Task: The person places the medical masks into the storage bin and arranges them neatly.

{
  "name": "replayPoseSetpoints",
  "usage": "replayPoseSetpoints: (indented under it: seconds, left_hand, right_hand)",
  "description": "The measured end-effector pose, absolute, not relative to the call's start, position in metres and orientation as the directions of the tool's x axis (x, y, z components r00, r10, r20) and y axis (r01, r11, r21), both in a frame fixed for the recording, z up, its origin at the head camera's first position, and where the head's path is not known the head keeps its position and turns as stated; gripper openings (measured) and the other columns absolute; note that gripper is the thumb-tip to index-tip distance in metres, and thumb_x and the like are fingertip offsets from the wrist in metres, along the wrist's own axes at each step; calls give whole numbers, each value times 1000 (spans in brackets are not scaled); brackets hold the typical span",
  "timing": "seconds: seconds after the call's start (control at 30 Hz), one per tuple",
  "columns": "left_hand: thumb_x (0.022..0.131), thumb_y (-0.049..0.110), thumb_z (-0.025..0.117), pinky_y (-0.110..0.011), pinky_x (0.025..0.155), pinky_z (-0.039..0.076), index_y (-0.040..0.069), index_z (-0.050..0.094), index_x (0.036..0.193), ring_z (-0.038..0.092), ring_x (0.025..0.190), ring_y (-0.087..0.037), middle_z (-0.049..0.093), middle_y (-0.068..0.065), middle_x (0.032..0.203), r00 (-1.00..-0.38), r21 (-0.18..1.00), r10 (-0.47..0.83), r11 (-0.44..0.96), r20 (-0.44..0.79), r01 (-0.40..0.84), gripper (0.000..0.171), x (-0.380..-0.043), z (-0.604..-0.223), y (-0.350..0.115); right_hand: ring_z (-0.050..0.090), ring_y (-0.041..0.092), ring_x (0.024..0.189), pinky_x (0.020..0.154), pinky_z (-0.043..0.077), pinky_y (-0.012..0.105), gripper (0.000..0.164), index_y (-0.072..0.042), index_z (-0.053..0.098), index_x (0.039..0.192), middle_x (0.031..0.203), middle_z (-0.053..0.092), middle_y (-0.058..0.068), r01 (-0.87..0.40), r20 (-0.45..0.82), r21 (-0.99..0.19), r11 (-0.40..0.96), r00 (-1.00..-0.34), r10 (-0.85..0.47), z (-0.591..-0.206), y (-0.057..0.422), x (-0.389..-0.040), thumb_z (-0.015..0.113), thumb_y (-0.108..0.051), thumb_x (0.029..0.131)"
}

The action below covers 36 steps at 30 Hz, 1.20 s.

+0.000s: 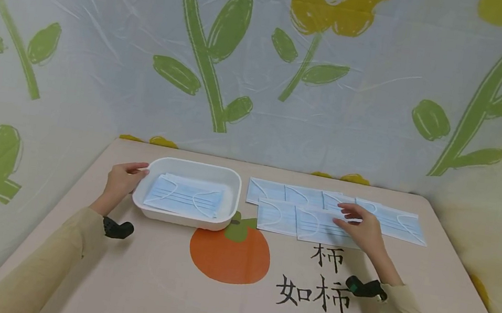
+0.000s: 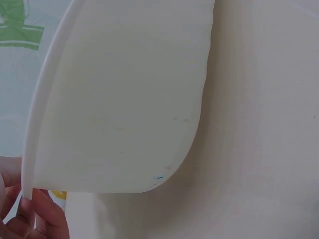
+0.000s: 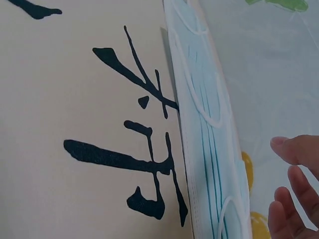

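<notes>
My left hand (image 1: 121, 182) pinches the rim of a white plastic tray (image 1: 185, 220) at its left end. In the left wrist view the tray's outer wall (image 2: 119, 99) fills much of the picture, with the fingers (image 2: 52, 214) at its rim. Blue face masks (image 1: 184, 196) with white ear loops lie stacked inside. To the right, several more masks (image 1: 276, 218) overlap in two rows on the table. Over the right part of these hovers my right hand (image 1: 365, 228), fingers apart and nothing between them. The right wrist view shows this hand (image 3: 296, 184) beside the masks (image 3: 204, 129).
The table (image 1: 158, 282) carries a printed orange persimmon (image 1: 229, 254) and black characters (image 1: 314, 294) in front of the masks. Behind it hangs a pale cloth (image 1: 117, 54) with yellow flowers and green leaves. Each wrist wears a small black camera (image 1: 117, 229).
</notes>
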<state>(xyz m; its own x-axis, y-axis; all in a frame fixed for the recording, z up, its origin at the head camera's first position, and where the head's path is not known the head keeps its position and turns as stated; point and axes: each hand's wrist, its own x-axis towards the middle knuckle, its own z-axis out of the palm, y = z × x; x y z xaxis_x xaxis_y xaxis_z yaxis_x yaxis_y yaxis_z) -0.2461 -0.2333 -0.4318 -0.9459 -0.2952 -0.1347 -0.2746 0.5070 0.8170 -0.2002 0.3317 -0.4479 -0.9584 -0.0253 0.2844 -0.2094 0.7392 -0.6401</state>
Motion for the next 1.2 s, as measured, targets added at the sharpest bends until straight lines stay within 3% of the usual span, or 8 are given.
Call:
replayPoseSetpoints:
  seconds: [0.1,0.27,0.4,0.53,0.67,0.93,1.2]
  left_hand:
    - [97,25,56,-17,57,48,6,58,132,52,83,-19,59,-20,118,-945,817,-298,507,-135,-276,39,-247,-433,-233]
    - [95,26,60,-27,52,50,7,60,129,53,81,-18,60,-18,114,-940,817,-318,503,-127,-280,39,-251,-441,-236]
    - [94,27,62,-35,51,51,10,62,127,53,79,-17,61,-16,112,-935,816,-334,504,-120,-285,37,-255,-445,-237]
    - [95,26,59,-26,53,50,8,60,129,53,82,-19,60,-18,115,-937,812,-325,509,-125,-285,39,-255,-440,-236]
    - [97,25,57,-17,57,48,7,58,131,54,85,-20,59,-20,118,-940,811,-315,511,-131,-284,39,-253,-435,-234]
    - [94,25,61,-29,54,51,7,62,127,52,74,-15,60,-14,105,-929,813,-350,502,-120,-294,38,-255,-439,-233]
    - [95,25,60,-22,55,49,6,61,128,54,81,-18,61,-18,113,-933,827,-338,484,-126,-287,38,-251,-438,-233]
  right_hand:
    - [62,38,99,72,42,7,41,-2,62,122,111,66,24,-155,236,-655,739,-972,6,-450,340,-199,72,-20,86]
    - [59,41,106,82,49,33,46,-1,58,126,119,62,26,-65,161,-666,743,-985,58,-452,352,-199,70,-25,88]
    - [57,41,108,84,49,46,46,-1,57,128,121,60,26,1,120,-666,746,-987,108,-453,360,-203,69,-24,89]
    - [52,43,113,91,44,54,51,-1,53,132,127,56,28,46,68,-682,730,-990,127,-451,366,-208,66,-27,91]
    - [51,43,116,91,45,53,56,-1,51,135,129,54,28,88,24,-680,728,-990,143,-451,371,-212,67,-31,90]
    - [48,47,118,95,42,57,64,5,46,136,130,49,32,118,-33,-677,727,-991,130,-455,378,-214,71,-27,87]
    - [48,48,117,96,42,58,66,7,44,136,129,50,35,124,-47,-662,739,-991,124,-460,382,-216,70,-27,87]
